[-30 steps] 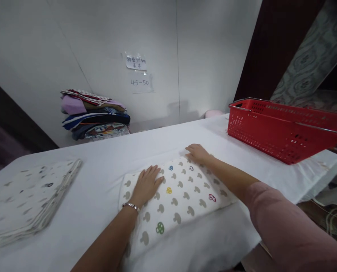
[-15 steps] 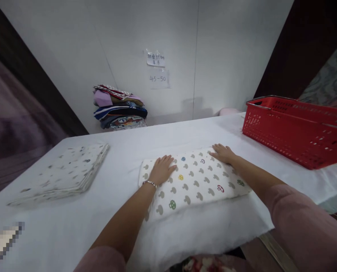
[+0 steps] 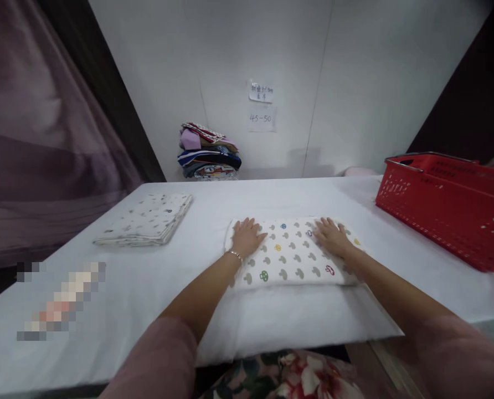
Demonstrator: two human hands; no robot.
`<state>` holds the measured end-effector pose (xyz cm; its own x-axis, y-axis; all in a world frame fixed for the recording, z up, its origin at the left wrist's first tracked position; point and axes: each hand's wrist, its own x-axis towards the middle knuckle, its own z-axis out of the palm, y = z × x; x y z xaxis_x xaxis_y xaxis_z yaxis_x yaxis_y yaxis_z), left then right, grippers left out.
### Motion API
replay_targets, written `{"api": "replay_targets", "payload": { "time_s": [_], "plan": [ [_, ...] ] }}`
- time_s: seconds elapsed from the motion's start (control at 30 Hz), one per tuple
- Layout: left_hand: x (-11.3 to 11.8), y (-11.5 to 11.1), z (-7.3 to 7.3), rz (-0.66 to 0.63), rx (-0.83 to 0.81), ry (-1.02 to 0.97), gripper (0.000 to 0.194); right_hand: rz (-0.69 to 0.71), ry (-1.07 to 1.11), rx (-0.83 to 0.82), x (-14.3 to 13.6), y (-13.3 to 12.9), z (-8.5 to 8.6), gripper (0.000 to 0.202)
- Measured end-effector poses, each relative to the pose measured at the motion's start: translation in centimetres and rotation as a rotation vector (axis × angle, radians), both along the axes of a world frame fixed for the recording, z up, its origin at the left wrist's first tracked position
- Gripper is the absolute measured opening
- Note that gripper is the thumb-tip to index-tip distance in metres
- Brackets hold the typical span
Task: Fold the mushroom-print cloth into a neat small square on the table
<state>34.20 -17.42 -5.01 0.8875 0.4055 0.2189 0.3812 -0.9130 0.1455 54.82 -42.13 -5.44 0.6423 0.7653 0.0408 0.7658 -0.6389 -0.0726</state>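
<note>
A folded white cloth with a mushroom print lies in front of me on the white-covered table. My left hand rests flat on its left part, fingers spread. Toward the cloth's right end, my right hand lies palm down with its fingers apart. Neither hand grips the fabric. A bracelet circles my left wrist. Off to the left sits a second folded cloth, white with small dark prints, layered in several folds.
A red plastic basket with a metal handle stands at the right. Behind the table's far edge rises a stack of folded fabrics. Paper notes hang on the wall. A blurred-out patch covers something at the left front.
My view has turned to the left, so everything sits further right. My right hand has slid left along the cloth, closer to my left hand.
</note>
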Motion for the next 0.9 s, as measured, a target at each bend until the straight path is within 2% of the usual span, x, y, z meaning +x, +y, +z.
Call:
{"api": "replay_targets", "payload": {
  "time_s": [0.17,0.27,0.4,0.47,0.57,0.67,0.77,0.9],
  "plan": [
    [-6.0,0.3,-0.5,0.210,-0.054,-0.044,0.049,0.167,0.037,0.007,-4.7,0.3,-1.2,0.062],
    [-8.0,0.6,-0.8,0.330,-0.176,-0.081,0.051,0.170,0.092,-0.013,-5.6,0.2,-1.4,0.063],
    [-8.5,0.5,-0.3,0.477,-0.436,-0.139,0.052,0.127,0.158,-0.013,-6.4,0.8,0.3,0.064],
    [-8.6,0.2,0.1,0.498,-0.524,-0.131,0.053,0.120,0.152,0.038,-7.8,1.7,1.0,0.065],
    [-8.8,-0.4,0.6,0.491,-0.558,-0.077,0.053,0.229,0.142,0.078,-10.7,3.3,0.8,0.066],
    [-8.9,-0.6,0.7,0.505,-0.591,-0.020,0.052,0.338,0.184,0.009,-13.0,4.4,0.0,0.065],
    [-9.1,-0.5,0.7,0.501,-0.611,-0.030,0.054,0.331,0.253,-0.027,-13.6,4.5,-0.1,0.063],
    [-9.1,-0.3,0.5,0.510,-0.636,-0.054,0.057,0.305,0.263,0.005,-12.9,4.0,0.4,0.063]
  ]
}}
